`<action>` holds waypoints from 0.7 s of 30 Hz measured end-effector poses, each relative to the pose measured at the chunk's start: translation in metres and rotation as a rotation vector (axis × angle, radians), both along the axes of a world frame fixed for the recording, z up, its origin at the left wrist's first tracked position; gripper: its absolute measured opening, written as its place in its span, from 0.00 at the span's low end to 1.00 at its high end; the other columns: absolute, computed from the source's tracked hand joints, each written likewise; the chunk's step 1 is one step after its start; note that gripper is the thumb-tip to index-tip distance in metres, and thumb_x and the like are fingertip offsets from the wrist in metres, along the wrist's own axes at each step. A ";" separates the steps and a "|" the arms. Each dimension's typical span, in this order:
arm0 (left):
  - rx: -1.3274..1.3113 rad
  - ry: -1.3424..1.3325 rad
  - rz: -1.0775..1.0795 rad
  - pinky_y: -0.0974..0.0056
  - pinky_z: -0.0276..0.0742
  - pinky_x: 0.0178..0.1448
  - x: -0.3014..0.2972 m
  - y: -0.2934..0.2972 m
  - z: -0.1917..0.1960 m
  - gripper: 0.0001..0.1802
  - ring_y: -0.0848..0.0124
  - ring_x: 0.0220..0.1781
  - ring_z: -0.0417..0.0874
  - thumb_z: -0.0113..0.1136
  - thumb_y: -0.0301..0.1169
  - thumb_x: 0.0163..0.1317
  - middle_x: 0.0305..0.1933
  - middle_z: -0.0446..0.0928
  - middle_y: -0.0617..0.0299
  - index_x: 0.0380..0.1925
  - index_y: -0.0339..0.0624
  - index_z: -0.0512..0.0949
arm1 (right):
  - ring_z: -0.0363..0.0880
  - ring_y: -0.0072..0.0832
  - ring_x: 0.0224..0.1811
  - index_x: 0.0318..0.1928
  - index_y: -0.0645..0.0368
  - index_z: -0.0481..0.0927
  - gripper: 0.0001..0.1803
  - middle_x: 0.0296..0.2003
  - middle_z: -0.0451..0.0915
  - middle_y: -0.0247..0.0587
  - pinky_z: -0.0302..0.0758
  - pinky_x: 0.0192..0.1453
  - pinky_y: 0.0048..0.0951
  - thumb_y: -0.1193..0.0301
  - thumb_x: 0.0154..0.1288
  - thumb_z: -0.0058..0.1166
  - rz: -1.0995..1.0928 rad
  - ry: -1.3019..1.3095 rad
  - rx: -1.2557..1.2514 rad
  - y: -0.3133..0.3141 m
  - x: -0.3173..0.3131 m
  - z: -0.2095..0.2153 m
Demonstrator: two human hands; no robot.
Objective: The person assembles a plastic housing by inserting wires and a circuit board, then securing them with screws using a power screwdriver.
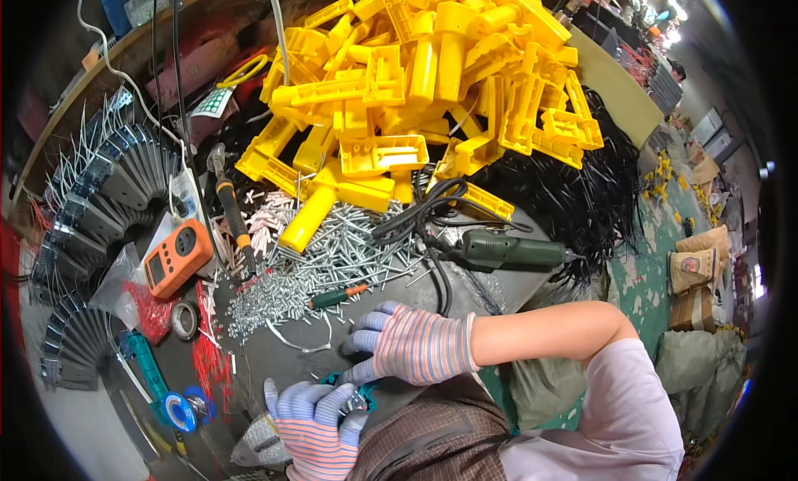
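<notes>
At the near edge of the cluttered bench, the left striped-glove hand (312, 423) is clamped on a small teal-handled metal tool (356, 395) while the right striped-glove hand (411, 344) pinches its top, mid-fitting by my judgement; steady alignment comes next.

I am counting two gloved hands (366, 373), one orange meter (177, 255), one green rotary tool (509, 250), and one tape roll (184, 319) on the table (274, 356).

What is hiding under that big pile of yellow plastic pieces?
At the edge of the yellow plastic pieces, silver screws, white plugs and a black cable poke out. Whatever lies deeper under the heap is covered.
</notes>
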State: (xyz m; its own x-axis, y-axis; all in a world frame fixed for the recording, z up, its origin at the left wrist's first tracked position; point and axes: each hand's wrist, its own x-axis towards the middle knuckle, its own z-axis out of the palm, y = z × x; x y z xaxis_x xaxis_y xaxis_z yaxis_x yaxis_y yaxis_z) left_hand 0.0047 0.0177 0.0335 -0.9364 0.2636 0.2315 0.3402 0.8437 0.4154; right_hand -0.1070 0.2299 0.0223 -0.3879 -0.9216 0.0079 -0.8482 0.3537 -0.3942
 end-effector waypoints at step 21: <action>0.020 -0.247 0.008 0.47 0.64 0.70 0.002 0.001 -0.016 0.19 0.52 0.63 0.73 0.61 0.48 0.62 0.61 0.74 0.56 0.51 0.61 0.83 | 0.80 0.40 0.50 0.52 0.47 0.81 0.18 0.47 0.80 0.40 0.75 0.57 0.41 0.68 0.59 0.57 0.147 0.208 -0.098 -0.140 -0.027 0.066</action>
State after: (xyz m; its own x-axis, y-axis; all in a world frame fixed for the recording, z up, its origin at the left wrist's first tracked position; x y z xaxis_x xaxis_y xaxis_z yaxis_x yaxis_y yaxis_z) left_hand 0.0069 0.0182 0.0178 -0.9673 0.2535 0.0006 0.2196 0.8366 0.5019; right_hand -0.1343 0.0898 0.0882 -0.2309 -0.9589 0.1651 -0.9540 0.1897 -0.2320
